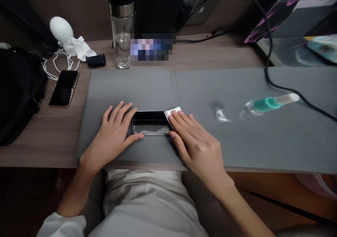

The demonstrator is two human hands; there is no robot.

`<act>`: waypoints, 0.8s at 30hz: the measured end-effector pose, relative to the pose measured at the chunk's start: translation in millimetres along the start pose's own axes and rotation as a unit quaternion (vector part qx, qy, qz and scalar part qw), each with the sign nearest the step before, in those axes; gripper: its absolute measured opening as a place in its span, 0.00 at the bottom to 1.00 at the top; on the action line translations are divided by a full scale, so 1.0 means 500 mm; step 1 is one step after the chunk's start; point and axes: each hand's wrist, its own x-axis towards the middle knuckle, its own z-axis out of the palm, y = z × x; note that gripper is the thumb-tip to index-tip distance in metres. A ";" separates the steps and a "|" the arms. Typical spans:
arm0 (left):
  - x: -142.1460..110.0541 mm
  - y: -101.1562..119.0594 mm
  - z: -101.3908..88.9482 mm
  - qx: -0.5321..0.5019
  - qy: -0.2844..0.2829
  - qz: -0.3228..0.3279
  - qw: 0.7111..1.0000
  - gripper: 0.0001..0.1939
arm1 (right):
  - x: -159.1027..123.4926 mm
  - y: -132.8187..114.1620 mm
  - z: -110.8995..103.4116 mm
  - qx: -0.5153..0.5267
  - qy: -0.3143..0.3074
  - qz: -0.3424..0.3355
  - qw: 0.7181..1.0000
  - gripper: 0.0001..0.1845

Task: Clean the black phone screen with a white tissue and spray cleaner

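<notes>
Pressing right hand (201,142): we rest outstretched fingers on a white wipe (172,111) at the right end of the phone (151,122).
Left hand (112,135): we spread it around the phone's left end.
Gray mat (126,86): beneath the phone.

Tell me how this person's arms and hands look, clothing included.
The left hand and right hand are bare, with slender fingers and no gloves, rings or watch visible. A loose, pale grey sleeve covers part of the left arm; no sleeve shows on the right forearm.
</notes>
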 end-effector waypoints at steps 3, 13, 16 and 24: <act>0.000 0.001 0.001 0.004 0.002 0.000 1.000 0.40 | 0.001 -0.001 -0.002 0.000 -0.003 0.000 1.000 0.35; -0.001 -0.001 0.003 -0.005 0.003 -0.002 1.000 0.39 | 0.000 0.000 0.000 0.003 -0.008 0.009 1.000 0.37; -0.001 -0.001 0.003 -0.003 0.003 -0.001 1.000 0.39 | 0.000 0.000 0.000 0.001 -0.007 0.006 1.000 0.37; 0.000 0.001 0.001 0.012 0.000 0.000 1.000 0.40 | 0.001 -0.002 0.000 -0.003 -0.003 0.002 1.000 0.35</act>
